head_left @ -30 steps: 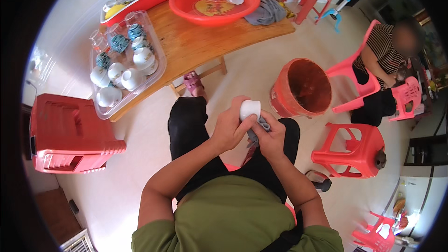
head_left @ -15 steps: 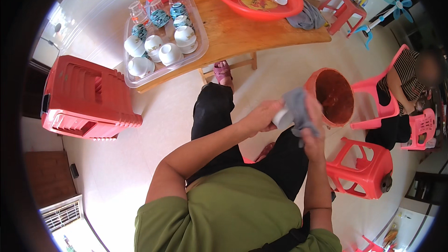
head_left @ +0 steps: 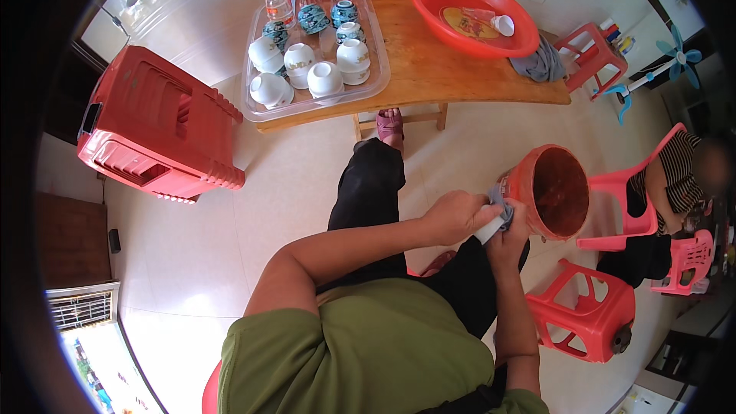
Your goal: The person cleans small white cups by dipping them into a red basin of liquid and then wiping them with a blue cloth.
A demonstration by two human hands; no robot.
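Both hands meet above my right knee, just left of a red bucket (head_left: 563, 192). My left hand (head_left: 458, 218) is closed on a small white cup (head_left: 491, 231), its thumb and fingers at the cup's edge. My right hand (head_left: 509, 245) is closed around a grey cloth (head_left: 504, 213), pressing it against the cup. Part of the cloth bunches between the two hands, and the fingers hide much of the cup.
On the wooden table (head_left: 452, 84), a clear tray (head_left: 376, 80) bears upturned cups and glasses. A red basin (head_left: 529, 50) holds a white cup; a grey rag (head_left: 540, 61) lies beside it. Red stools (head_left: 586, 314) stand right, stacked stools (head_left: 165, 123) left. Another person sits at the far right.
The cup and cloth have moved slightly down and right with my hands. The cloth, earlier spread out and blurred, is now bunched at the cup. My view has shifted, so the table appears farther right.
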